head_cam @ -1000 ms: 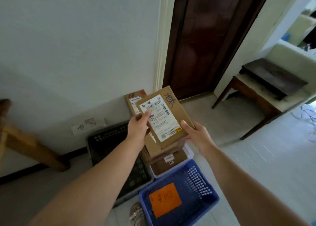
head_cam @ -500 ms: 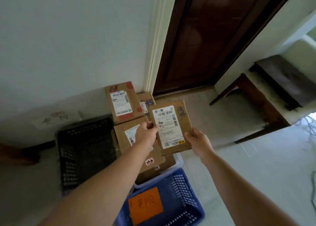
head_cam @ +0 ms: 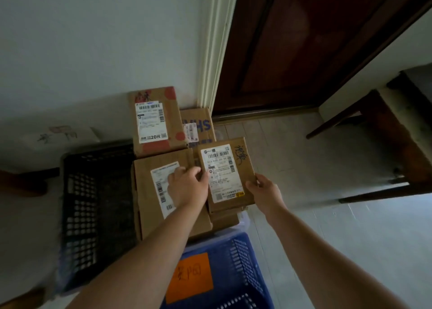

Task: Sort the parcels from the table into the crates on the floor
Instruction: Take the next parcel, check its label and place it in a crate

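- The small parcel [head_cam: 228,173] is held low over a heap [head_cam: 159,198] of boxes, label up.
- Left hand [head_cam: 189,187] pinches its 9 o'clock edge; right hand [head_cam: 264,191] grips its 4 o'clock corner.
- The heap looks overfull; let go off-centre, the parcel may slide toward the blue crate [head_cam: 233,273] at 6 o'clock or the floor [head_cam: 304,156] at 3 o'clock.
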